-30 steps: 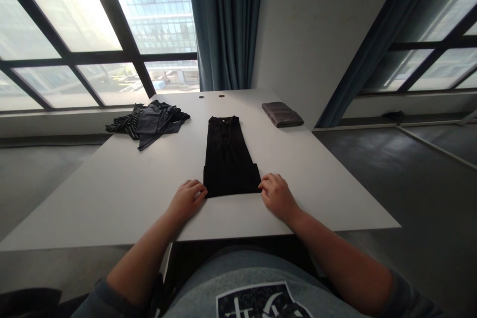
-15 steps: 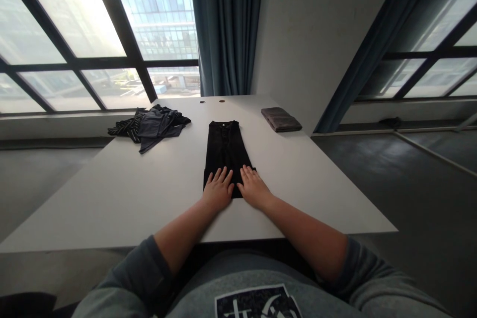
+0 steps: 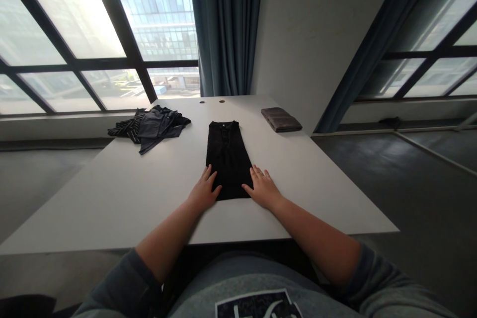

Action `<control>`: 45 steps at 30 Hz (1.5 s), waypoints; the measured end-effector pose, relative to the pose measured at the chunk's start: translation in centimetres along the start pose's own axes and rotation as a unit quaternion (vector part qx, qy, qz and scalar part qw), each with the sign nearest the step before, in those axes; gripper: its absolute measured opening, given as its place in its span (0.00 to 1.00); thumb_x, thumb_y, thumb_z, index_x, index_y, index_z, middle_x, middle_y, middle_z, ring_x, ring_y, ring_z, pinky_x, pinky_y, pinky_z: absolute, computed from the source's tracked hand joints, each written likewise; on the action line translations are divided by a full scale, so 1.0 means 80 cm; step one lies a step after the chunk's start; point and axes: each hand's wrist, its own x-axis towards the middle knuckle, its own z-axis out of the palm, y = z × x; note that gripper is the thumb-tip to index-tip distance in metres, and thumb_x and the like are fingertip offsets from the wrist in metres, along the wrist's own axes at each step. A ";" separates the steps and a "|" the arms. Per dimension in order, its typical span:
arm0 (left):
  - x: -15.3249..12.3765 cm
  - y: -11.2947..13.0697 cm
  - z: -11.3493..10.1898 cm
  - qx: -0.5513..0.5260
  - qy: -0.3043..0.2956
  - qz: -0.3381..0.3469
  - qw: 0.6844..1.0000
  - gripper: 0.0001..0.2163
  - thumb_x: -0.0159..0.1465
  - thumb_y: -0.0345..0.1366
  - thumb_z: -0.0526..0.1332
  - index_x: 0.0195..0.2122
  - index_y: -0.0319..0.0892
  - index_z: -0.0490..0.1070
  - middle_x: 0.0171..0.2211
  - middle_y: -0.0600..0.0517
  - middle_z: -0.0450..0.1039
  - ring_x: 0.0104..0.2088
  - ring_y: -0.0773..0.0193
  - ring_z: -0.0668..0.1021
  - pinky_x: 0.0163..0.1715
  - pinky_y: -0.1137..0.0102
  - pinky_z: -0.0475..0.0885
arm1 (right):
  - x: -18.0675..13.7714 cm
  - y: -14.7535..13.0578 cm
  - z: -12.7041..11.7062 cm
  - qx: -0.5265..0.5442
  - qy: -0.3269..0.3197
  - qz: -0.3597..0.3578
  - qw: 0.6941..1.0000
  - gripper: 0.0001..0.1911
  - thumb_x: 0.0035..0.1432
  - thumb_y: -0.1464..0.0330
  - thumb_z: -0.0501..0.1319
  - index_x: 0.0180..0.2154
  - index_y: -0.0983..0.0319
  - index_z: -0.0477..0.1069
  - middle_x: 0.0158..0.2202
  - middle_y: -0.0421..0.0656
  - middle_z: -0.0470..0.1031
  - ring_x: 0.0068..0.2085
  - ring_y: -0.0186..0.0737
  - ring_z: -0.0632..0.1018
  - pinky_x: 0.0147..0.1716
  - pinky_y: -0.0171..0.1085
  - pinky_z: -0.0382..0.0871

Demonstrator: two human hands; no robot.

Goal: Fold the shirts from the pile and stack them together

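Note:
A black garment, which looks like folded trousers [image 3: 229,159], lies flat on the white table [image 3: 149,203]. Its narrower waist end, with a small pale label, points away from me; the wider end is near me. At the garment's near left corner rests my left hand [image 3: 203,190], open, with the fingers spread along the edge. My right hand [image 3: 264,188] is open too and lies on the near right edge, its thumb over the cloth. Neither hand grips the fabric.
To the far left is a crumpled pile of dark and striped clothes [image 3: 158,126]. A folded grey-brown cloth [image 3: 280,119] lies at the far right. Two small round discs [image 3: 222,101] sit near the table's far end, before a blue curtain [image 3: 227,30].
Both hands have moved apart towards the garment's side edges, my left hand farther. The near part of the cloth now shows between them and looks flatter and smoother.

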 end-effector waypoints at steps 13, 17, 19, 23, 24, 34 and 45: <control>0.009 -0.023 -0.007 -0.051 0.028 0.022 0.998 0.24 0.69 0.39 0.58 0.65 0.39 0.68 0.71 0.42 0.62 0.71 0.52 0.65 0.72 0.55 0.60 | 0.001 0.006 -0.002 0.025 -0.006 -0.035 0.999 0.42 0.71 0.51 0.50 0.73 0.75 0.54 0.76 0.59 0.46 0.76 0.53 0.51 0.75 0.53 0.44; 0.010 -0.026 -0.012 -0.035 0.010 0.021 0.999 0.26 0.71 0.45 0.57 0.67 0.41 0.67 0.72 0.44 0.62 0.72 0.53 0.64 0.73 0.56 0.58 | 0.007 0.020 -0.003 0.047 -0.017 -0.037 0.998 0.39 0.72 0.51 0.48 0.73 0.68 0.55 0.76 0.54 0.48 0.76 0.52 0.52 0.74 0.56 0.44; 0.015 -0.033 -0.017 -0.037 0.009 0.012 0.999 0.25 0.73 0.48 0.54 0.68 0.44 0.66 0.72 0.46 0.62 0.71 0.54 0.65 0.72 0.56 0.59 | 0.016 0.036 -0.004 0.061 -0.026 -0.038 0.997 0.36 0.73 0.51 0.47 0.74 0.64 0.55 0.76 0.50 0.50 0.76 0.50 0.53 0.74 0.57 0.43; 0.036 -0.055 -0.029 -0.032 0.018 -0.010 0.999 0.25 0.75 0.48 0.49 0.68 0.46 0.67 0.71 0.48 0.64 0.70 0.55 0.67 0.72 0.56 0.60 | 0.043 0.069 -0.007 0.065 -0.028 -0.042 0.997 0.34 0.75 0.53 0.45 0.74 0.61 0.54 0.76 0.48 0.50 0.76 0.50 0.52 0.74 0.56 0.42; 0.043 -0.062 -0.031 -0.026 0.020 -0.012 0.999 0.25 0.75 0.48 0.48 0.68 0.46 0.67 0.71 0.48 0.64 0.70 0.56 0.67 0.72 0.57 0.60 | 0.051 0.076 -0.007 0.064 -0.028 -0.042 0.997 0.34 0.75 0.54 0.44 0.74 0.62 0.53 0.76 0.48 0.50 0.76 0.49 0.52 0.74 0.55 0.43; 0.135 -0.110 -0.026 0.084 0.029 -0.046 0.995 0.22 0.75 0.46 0.50 0.65 0.46 0.70 0.70 0.46 0.65 0.70 0.53 0.66 0.70 0.56 0.59 | 0.155 0.114 0.001 0.015 -0.002 -0.015 1.000 0.31 0.75 0.55 0.47 0.71 0.62 0.61 0.75 0.50 0.53 0.75 0.51 0.55 0.73 0.54 0.46; 0.249 -0.139 -0.020 0.070 0.046 -0.079 0.993 0.22 0.75 0.50 0.49 0.62 0.49 0.73 0.69 0.49 0.67 0.69 0.51 0.68 0.68 0.54 0.60 | 0.282 0.126 0.008 0.017 0.010 0.020 1.000 0.30 0.76 0.54 0.44 0.71 0.55 0.61 0.76 0.46 0.53 0.75 0.53 0.56 0.72 0.59 0.46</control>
